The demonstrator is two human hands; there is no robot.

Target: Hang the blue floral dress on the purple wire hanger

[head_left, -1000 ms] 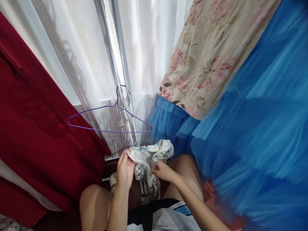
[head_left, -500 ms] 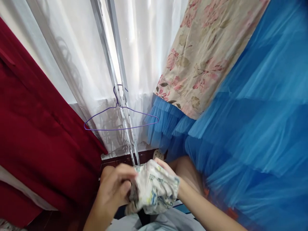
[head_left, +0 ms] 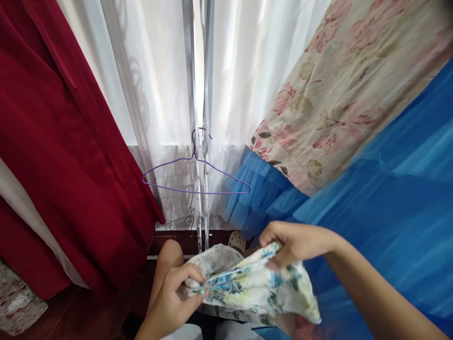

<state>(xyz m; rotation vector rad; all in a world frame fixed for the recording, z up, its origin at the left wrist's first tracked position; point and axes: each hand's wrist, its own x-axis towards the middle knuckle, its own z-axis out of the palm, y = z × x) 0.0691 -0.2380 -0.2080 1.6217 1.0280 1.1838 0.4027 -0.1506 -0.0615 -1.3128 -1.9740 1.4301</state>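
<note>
A white cloth garment [head_left: 247,288] with blue and yellow flowers is stretched between my hands above my lap; its exact kind I cannot make out. My left hand [head_left: 177,293] pinches the gathered edge on one side. On the other side, my right hand [head_left: 297,243] grips the top edge between thumb and fingers, with the cloth hanging below it. The edge between the hands is pulled fairly straight, and the opening behind it shows the pale inside. Beyond the hands, a purple wire hanger [head_left: 196,191] hangs on an upright metal rail, touched by neither hand.
Two metal rails [head_left: 202,208] stand in front of a white curtain [head_left: 240,71]. A red curtain [head_left: 81,189] hangs at left. On the right are a beige floral cloth [head_left: 318,118] and blue tulle [head_left: 389,226]. A dotted pale shoe [head_left: 237,240] rests on the floor.
The bunched garment has been spread open. My right hand has come out from inside or behind it and moved right to its top edge; my left hand now pinches the other side.
</note>
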